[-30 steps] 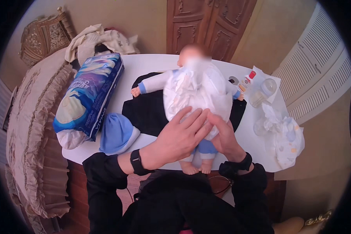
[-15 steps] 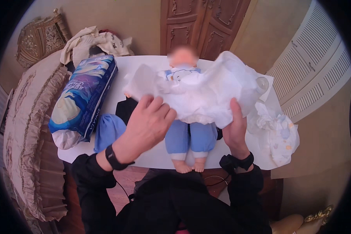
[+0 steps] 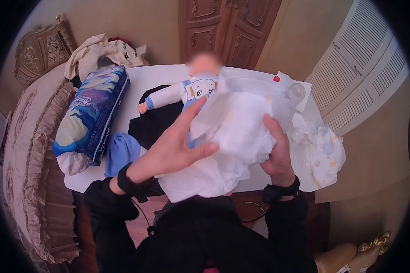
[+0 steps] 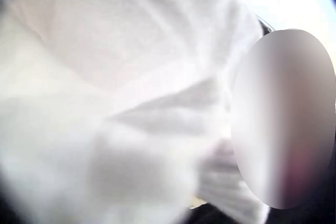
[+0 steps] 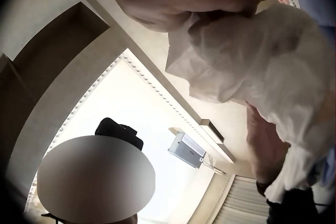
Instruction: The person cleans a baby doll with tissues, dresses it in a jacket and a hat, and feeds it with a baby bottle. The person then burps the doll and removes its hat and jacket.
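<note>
At the far left, a ruffled bedspread (image 3: 36,173) borders the counter (image 3: 135,84). The blue pack (image 3: 93,113) lies slanted along the left edge of the counter, with the blue cap (image 3: 122,152) just beside it. A narrow strip of white surface shows between the pack and the black cloth (image 3: 157,111).

The doll (image 3: 198,86) lies face up, head toward the far edge; its legs are mostly hidden under the white diaper (image 3: 237,125). The left hand (image 3: 168,152) is at the near-left side of the diaper, grip apart, fingers extended and thumb spread. The diaper is held up above the doll's body, and its lower end hangs across the near edge. The right hand (image 3: 280,154) has its grip clamped on the diaper's right side, thumb in front.

Further right are a red cap (image 3: 276,78), a clear container (image 3: 296,92) and a crumpled diaper (image 3: 323,152), the last reaching the right edge. White surface shows between it and the right hand.

The left wrist view is blurred and mostly filled by white material. The right wrist view shows the right hand's fingers curled round the material, plus a lit ceiling panel (image 5: 105,103) that the head view does not show.
</note>
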### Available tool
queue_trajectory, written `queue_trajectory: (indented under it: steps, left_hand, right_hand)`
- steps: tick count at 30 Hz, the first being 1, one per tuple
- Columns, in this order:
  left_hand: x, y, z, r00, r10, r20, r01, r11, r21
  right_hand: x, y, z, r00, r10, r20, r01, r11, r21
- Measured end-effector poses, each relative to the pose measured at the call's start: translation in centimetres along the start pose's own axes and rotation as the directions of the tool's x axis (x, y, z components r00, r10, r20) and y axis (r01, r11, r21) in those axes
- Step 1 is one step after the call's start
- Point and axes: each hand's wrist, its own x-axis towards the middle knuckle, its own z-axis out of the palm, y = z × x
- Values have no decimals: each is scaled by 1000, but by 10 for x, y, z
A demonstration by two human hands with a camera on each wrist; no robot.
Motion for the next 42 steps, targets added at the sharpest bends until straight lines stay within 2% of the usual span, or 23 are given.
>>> queue_trajectory:
  steps: [1, 2, 4, 6, 7, 10, 12, 13, 17, 19, 23, 25, 26, 28, 29, 31, 32, 34, 35, 36, 38, 40, 42]
  left_hand:
    - [6, 4, -4, 953, -203, 227, 252, 944, -211]
    - [9, 6, -6, 816, -328, 476, 516, 786, -342]
    - [5, -6, 4, 812, -319, 489, 535, 742, -404]
    - [0, -5, 11, 787, -486, 379, 616, 641, -458]
    - [-1, -9, 13, 821, -465, 331, 571, 680, -461]
    - [0, -11, 15, 828, -512, 230, 551, 661, -510]
    - [-2, -19, 18, 839, -517, 170, 519, 663, -539]
    - [-3, -22, 19, 847, -521, 109, 484, 668, -566]
    - [-5, -20, 23, 834, -547, 75, 472, 636, -611]
    - [-8, -15, 28, 804, -594, 23, 470, 611, -637]
    - [-7, -30, 25, 788, -615, 24, 451, 550, -703]
    - [-1, -28, 16, 775, -629, 57, 405, 425, -810]
    - [-1, -28, 13, 775, -630, 58, 406, 425, -809]
    - [-3, -28, 10, 754, -634, 171, 484, 362, -796]
    - [-5, -29, 15, 763, -627, 160, 481, 383, -789]
    - [-9, -23, 20, 753, -633, 179, 522, 409, -748]
    - [-12, -20, 22, 745, -638, 194, 557, 437, -706]
    - [-18, -22, 29, 768, -614, 183, 541, 467, -700]
    - [-19, -22, 32, 763, -614, 202, 553, 458, -696]
    - [-20, -21, 33, 757, -615, 220, 566, 449, -691]
    - [-25, -27, 36, 741, -624, 248, 574, 396, -717]
    - [-32, -34, 33, 788, -476, 390, 613, 553, -563]
    - [-43, -30, 30, 806, -482, 343, 588, 589, -554]
  right_hand:
    - [-2, -2, 2, 1000, -3, -3, 3, 1000, 1]
    - [-5, -5, 3, 1000, 17, 19, -16, 1000, -25]
    - [-7, -7, 0, 999, 34, 36, -32, 998, -53]
    - [-5, -7, -11, 1000, 4, 5, -3, 991, -131]
    - [-6, -4, -13, 1000, 2, 2, -2, 991, -131]
    - [-11, 9, -21, 998, -56, 37, 60, 989, -135]
    - [-14, 20, -28, 957, -103, 270, 208, 894, -396]
    - [-12, 23, -29, 963, 16, 271, 93, 919, -382]
    - [-15, 38, -20, 989, 80, 123, -33, 936, -349]
    - [-14, 40, -17, 968, 243, 53, -227, 950, -216]
    - [-5, 54, -45, 927, 335, 169, -284, 920, -268]
    - [-2, 53, -57, 891, 368, 265, -328, 927, -183]
    - [-18, 58, -53, 952, 170, 256, -179, 984, 13]
    - [-18, 50, -46, 948, 137, 286, -137, 990, -20]
    - [-14, 47, -50, 949, 138, 284, -138, 990, -19]
    - [-7, 38, -62, 862, 344, 371, -292, 937, -191]
    - [-10, 34, -52, 863, 347, 367, -295, 936, -192]
    - [-19, 27, -26, 949, 305, 77, -280, 931, -233]
    - [-17, 33, -31, 975, 205, 84, -176, 946, -271]
    - [-17, 35, -35, 975, 206, 79, -178, 946, -271]
    - [-17, 36, -44, 993, 119, -26, -122, 985, -124]
    - [-19, 28, -65, 992, 96, -87, -105, 989, -108]
    - [-28, 15, -82, 986, 79, -150, -93, 991, -92]
